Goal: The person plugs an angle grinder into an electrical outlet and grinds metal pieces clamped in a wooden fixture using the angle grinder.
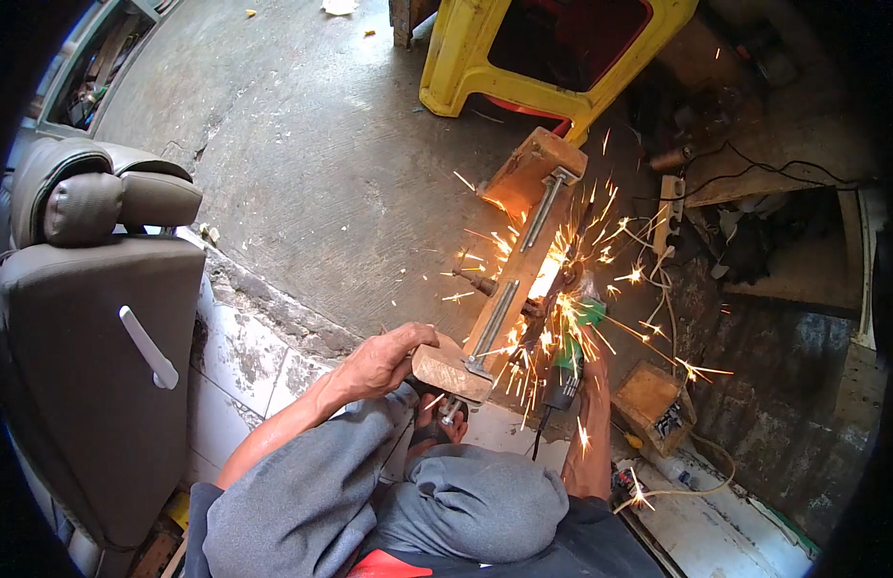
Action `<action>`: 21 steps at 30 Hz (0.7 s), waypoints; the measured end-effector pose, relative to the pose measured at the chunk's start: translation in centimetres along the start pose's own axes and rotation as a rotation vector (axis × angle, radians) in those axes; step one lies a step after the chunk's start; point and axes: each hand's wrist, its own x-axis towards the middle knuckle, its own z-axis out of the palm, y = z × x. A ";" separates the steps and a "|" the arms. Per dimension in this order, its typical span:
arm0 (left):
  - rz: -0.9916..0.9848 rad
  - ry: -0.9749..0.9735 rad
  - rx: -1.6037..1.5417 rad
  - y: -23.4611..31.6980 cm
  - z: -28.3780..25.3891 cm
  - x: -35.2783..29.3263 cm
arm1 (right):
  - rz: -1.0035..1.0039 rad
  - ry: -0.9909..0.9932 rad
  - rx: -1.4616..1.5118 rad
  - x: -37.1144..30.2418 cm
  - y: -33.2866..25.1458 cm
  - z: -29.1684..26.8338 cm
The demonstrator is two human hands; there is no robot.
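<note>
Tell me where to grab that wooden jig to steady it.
Judging by its pose, grip the wooden jig at its near end block, from the left, as the left hand does. Sparks fly along its right side, where the right hand runs the grinder.

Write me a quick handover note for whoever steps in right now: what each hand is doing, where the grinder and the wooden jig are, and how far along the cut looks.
Left hand: pressed on the near end block of the wooden jig, holding it down.
Right hand: gripping the green angle grinder, mostly hidden by sparks.
Jig: lies on the concrete floor, running from the knees toward the yellow stool, with two metal rods along it.
Done: grinder is running and biting at mid-jig, sparks flying; depth of the cut cannot be seen.
Left: the cut itself, judged by eye once sparks stop. Mind the power strip and cables on the right, within the spark spray.
</note>
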 end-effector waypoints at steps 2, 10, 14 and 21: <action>-0.048 -0.017 -0.017 0.0 -0.1 -0.3 | 0.157 -0.246 -0.202 0.4 -1.1 -1.2; -0.017 0.018 0.012 0.0 -0.8 -1.3 | 0.180 -0.174 -0.163 -2.1 -2.7 2.3; 0.012 0.006 -0.020 -0.1 0.0 -0.4 | 0.113 -0.115 -0.196 -3.1 -3.4 1.1; 0.020 0.008 -0.013 -0.2 0.0 -0.3 | 0.139 -0.056 -0.261 -3.4 -1.9 0.2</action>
